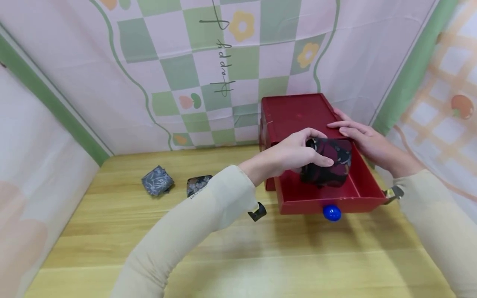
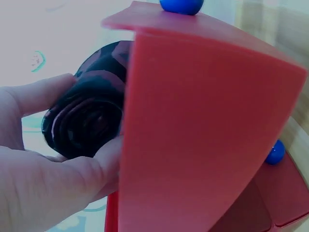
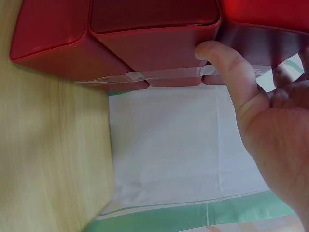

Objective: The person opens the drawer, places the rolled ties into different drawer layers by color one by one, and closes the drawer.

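My left hand (image 1: 288,155) grips a rolled dark cloth with a maroon floral pattern (image 1: 337,163), its thumb on the near side. It holds the roll over a pulled-out red drawer (image 1: 305,207) with a blue knob (image 1: 332,212). In the left wrist view the roll's spiral end (image 2: 89,121) faces the camera, partly hidden by the drawer's side. My right hand (image 1: 367,138) rests against the top right edge of the red drawer cabinet (image 1: 298,118). From the right wrist, its thumb (image 3: 217,50) touches the cabinet's side, fingers extended.
Left on the wooden table (image 1: 112,231) lie a folded grey-blue patterned cloth (image 1: 157,181) and a folded dark floral one (image 1: 197,184), partly behind my left sleeve. A printed curtain (image 1: 208,74) hangs right behind the cabinet. Clear tape (image 3: 169,72) runs across the cabinet's side.
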`<action>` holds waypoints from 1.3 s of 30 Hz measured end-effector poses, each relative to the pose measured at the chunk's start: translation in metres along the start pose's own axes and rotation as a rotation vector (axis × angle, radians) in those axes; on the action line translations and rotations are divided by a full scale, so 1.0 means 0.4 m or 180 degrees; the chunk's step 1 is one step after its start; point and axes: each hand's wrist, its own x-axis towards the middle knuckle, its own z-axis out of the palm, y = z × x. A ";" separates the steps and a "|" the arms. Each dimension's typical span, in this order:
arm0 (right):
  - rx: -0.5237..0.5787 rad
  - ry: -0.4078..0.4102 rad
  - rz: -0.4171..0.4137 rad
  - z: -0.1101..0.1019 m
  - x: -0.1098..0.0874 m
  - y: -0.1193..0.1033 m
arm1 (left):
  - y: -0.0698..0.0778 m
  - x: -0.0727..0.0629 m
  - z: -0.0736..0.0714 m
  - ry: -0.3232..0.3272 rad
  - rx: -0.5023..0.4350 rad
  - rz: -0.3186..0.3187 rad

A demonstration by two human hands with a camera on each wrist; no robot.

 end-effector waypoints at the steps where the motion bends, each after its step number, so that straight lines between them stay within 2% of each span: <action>1: 0.0006 0.0003 -0.0012 0.000 -0.003 0.001 | -0.001 0.005 0.005 0.0006 0.0006 -0.0013; 10: -0.0063 0.0056 -0.0049 -0.006 -0.006 0.004 | -0.007 0.025 0.031 0.0114 0.0270 -0.0161; 18: 0.0026 0.0006 -0.0070 -0.013 -0.006 0.000 | -0.016 0.040 0.045 0.0027 0.0207 -0.0215; 25: 0.0072 -0.0019 -0.0088 -0.008 -0.006 -0.004 | -0.035 0.051 0.049 0.0124 0.0339 -0.0313; 29: 0.0116 -0.0051 -0.0048 0.000 -0.004 0.000 | -0.046 0.046 0.050 0.0121 0.0462 -0.0352; 37: 0.0128 -0.0024 -0.0042 0.006 -0.001 0.005 | -0.053 0.041 0.054 0.0118 0.0482 -0.0301; 39: 0.0124 -0.0006 -0.0049 0.003 -0.004 0.005 | -0.053 0.044 0.057 0.0141 0.0600 -0.0267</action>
